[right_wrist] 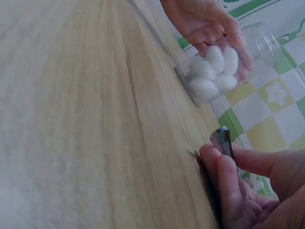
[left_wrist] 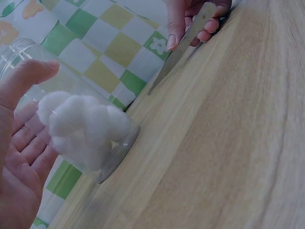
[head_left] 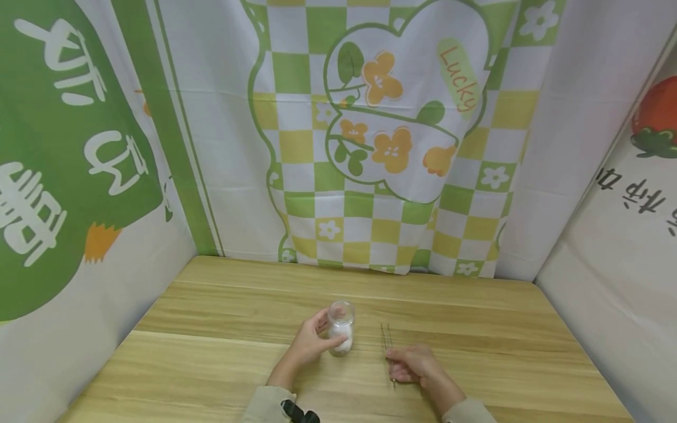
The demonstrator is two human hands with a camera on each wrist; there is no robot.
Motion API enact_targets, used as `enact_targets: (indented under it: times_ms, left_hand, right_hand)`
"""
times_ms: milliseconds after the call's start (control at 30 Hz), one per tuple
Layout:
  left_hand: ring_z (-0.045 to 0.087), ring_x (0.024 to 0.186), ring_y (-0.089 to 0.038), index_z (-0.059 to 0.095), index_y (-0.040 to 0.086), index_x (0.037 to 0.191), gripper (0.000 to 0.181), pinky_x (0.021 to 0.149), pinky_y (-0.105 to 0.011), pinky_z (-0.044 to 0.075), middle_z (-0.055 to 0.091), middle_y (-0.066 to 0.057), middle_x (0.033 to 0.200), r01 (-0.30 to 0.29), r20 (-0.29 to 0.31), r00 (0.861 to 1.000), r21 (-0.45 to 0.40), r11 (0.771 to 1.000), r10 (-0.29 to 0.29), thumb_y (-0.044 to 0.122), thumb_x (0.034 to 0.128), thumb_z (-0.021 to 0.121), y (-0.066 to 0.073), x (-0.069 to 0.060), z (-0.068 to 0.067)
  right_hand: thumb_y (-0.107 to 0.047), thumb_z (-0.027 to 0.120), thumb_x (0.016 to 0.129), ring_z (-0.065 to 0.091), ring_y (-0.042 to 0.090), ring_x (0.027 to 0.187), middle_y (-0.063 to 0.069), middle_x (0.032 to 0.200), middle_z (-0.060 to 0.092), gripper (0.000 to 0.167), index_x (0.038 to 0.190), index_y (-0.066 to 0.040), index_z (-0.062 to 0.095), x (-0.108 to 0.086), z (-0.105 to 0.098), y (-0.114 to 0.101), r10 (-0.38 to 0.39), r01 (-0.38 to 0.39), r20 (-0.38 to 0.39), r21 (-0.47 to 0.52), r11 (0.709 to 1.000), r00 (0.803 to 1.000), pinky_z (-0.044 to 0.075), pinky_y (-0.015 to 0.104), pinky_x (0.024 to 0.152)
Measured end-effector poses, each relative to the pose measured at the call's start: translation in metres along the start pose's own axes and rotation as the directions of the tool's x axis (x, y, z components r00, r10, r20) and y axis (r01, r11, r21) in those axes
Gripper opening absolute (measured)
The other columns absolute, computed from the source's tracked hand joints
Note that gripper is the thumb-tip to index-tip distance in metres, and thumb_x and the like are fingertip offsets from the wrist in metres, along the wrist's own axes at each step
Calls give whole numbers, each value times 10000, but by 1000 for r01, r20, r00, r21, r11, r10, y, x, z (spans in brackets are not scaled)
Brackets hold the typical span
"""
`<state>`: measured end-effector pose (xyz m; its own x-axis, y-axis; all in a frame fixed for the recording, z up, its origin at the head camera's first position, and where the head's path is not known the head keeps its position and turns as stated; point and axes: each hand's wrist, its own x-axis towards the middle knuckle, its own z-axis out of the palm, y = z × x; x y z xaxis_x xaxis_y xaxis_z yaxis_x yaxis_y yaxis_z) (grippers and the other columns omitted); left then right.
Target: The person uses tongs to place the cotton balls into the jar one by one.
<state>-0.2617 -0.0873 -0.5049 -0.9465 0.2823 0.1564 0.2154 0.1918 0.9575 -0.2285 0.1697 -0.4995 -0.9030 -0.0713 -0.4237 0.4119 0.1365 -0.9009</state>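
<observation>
A clear glass jar (head_left: pixel 341 313) without a lid stands upright on the wooden table, with several white cotton balls (left_wrist: pixel 83 124) in its lower part. My left hand (head_left: pixel 309 341) holds the jar from its left side, the thumb in front and the fingers behind the glass. To the right of the jar, my right hand (head_left: pixel 416 363) pinches metal tweezers (left_wrist: pixel 183 47) between thumb and fingers. Their two tips are spread apart, point away from me and hold nothing. Just the rounded back end of the tweezers shows in the right wrist view, near the fingertips.
The wooden table (head_left: pixel 238 299) reaches back to a green, yellow and white checked curtain (head_left: pixel 365 229). Printed cloth walls (head_left: pixel 153 282) stand at both sides. A black strap (head_left: pixel 298 412) is on the left sleeve.
</observation>
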Motion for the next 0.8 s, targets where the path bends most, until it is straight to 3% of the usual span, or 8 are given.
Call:
enact_targets:
  times_ms: [167, 333, 533, 800]
  left_hand:
    - [495, 1330, -394, 473, 2, 1374, 643, 1146, -532, 401, 552, -216, 1393, 5, -6, 1000, -18, 1000, -5, 171, 825, 761, 2, 0, 1]
    - [487, 1336, -399, 470, 2, 1376, 643, 1148, -536, 397, 539, -224, 1402, 6, 0, 1000, -16, 1000, -6, 174, 827, 759, 2, 0, 1]
    - [491, 1334, -396, 463, 7, 1383, 647, 1141, -531, 405, 538, -217, 1407, -3, 7, 1000, 2, 1000, 3, 193, 835, 753, 0, 0, 0]
    - [498, 1328, -391, 471, -5, 1372, 628, 1147, -524, 402, 559, -215, 1384, -21, 16, 1000, -13, 1000, 21, 157, 833, 751, 0, 1, 1]
  right_hand:
    - [-162, 680, 879, 606, 23, 427, -62, 475, 596, 218, 791, 35, 650, 0, 0, -2, -12, 16, 42, -96, 995, 999, 537, 135, 437]
    - [-159, 682, 881, 611, 32, 427, -58, 473, 592, 235, 810, 63, 652, 1, -1, -3, -32, 39, 54, -138, 990, 998, 538, 140, 433]
    - [-116, 705, 859, 605, 37, 411, -48, 451, 584, 239, 852, 120, 667, 1, 0, -4, -41, 42, 10, -151, 988, 999, 541, 153, 426]
    - [-42, 735, 812, 594, 38, 392, -30, 446, 592, 166, 821, 115, 683, 1, 2, -5, -23, 13, -60, -165, 986, 998, 554, 173, 432]
